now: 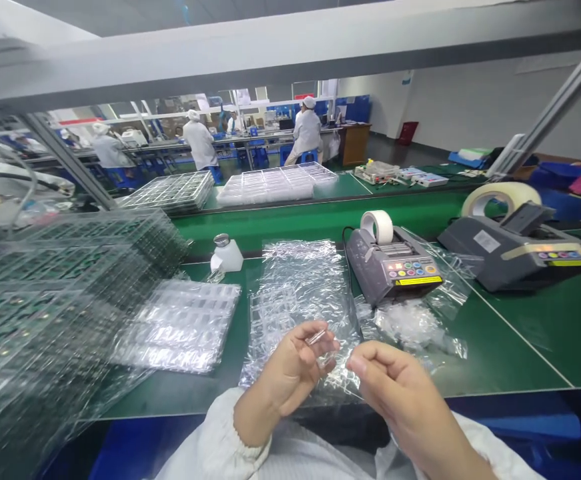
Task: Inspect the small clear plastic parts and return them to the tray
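Observation:
My left hand (293, 370) is closed around a small clear plastic piece (316, 337), its fingers curled and the palm turned up. A short gap away, my right hand (397, 383) has thumb and forefinger pressed together; whatever may be between them is too small to make out. Both hands hover over a stack of shiny clear plastic film (305, 273) on the green bench. Just beyond the right hand lies a crumpled heap of clear film (413, 323).
A tape dispenser (390, 267) with a white roll stands right of the film, and a second dispenser (515, 250) farther right. A white pump bottle (227, 255), bagged sheets (185, 320) and tall stacks of clear trays (70, 287) occupy the left. Co-workers (306, 130) sit in the background.

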Tool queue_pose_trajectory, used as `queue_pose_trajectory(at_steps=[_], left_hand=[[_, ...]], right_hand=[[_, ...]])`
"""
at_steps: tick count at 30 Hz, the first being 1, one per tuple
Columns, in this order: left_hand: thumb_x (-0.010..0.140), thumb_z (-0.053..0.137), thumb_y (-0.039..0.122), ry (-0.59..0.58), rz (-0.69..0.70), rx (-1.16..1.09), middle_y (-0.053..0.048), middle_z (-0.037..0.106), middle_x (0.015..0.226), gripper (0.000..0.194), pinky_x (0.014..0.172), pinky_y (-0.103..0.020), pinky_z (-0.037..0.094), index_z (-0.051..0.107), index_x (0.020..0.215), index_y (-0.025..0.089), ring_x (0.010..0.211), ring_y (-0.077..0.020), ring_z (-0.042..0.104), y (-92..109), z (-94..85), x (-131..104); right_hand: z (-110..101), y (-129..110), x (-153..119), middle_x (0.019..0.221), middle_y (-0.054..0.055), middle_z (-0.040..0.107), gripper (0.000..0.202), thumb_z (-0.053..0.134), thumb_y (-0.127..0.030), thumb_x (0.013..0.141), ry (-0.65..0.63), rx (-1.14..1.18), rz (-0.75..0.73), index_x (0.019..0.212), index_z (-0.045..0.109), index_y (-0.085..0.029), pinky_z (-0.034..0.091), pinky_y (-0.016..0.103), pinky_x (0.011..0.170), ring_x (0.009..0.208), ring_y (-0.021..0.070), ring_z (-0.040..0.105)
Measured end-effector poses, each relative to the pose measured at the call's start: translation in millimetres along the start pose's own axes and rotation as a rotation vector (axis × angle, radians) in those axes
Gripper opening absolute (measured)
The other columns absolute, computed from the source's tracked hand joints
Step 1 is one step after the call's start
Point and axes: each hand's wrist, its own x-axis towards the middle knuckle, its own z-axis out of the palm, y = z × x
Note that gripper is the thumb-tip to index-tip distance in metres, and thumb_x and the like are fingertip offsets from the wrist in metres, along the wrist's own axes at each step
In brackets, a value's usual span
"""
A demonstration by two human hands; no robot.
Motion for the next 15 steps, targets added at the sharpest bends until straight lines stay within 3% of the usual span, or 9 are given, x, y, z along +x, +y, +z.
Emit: queue_pose_trajectory(at_steps=[4, 15], left_hand=[[0.044, 0.086, 0.032, -0.02, 0.024, 0.028, 0.0, 0.065, 0.082, 0.045, 0.071, -0.02, 0.049, 0.069, 0.085, 0.022, 0.081, -0.0118, 0.06, 0.6, 1.2, -1.9], [0.046, 0.085, 0.032, -0.064, 0.058, 0.04, 0.001, 0.064, 0.083, 0.044, 0.073, -0.02, 0.048, 0.069, 0.085, 0.022, 0.081, -0.0117, 0.059, 0.1, -2.3, -0.1]], right_hand=[[-0.3, 7.9, 4.3, 0.046, -0.01, 0.022, 0.037, 0.064, -0.052, 0.075, -0.043, -0.026, -0.002, 0.069, 0.054, -0.017, 0.009, 0.022, 0.04, 0.042, 0.0047, 0.015], [5.0, 12.7, 8.7, 0.048, -0.009, 0.024, 0.039, 0.064, -0.053, 0.074, 0.003, -0.103, 0.038, 0.072, 0.058, -0.015, 0.011, 0.022, 0.042, 0.044, 0.005, 0.015]])
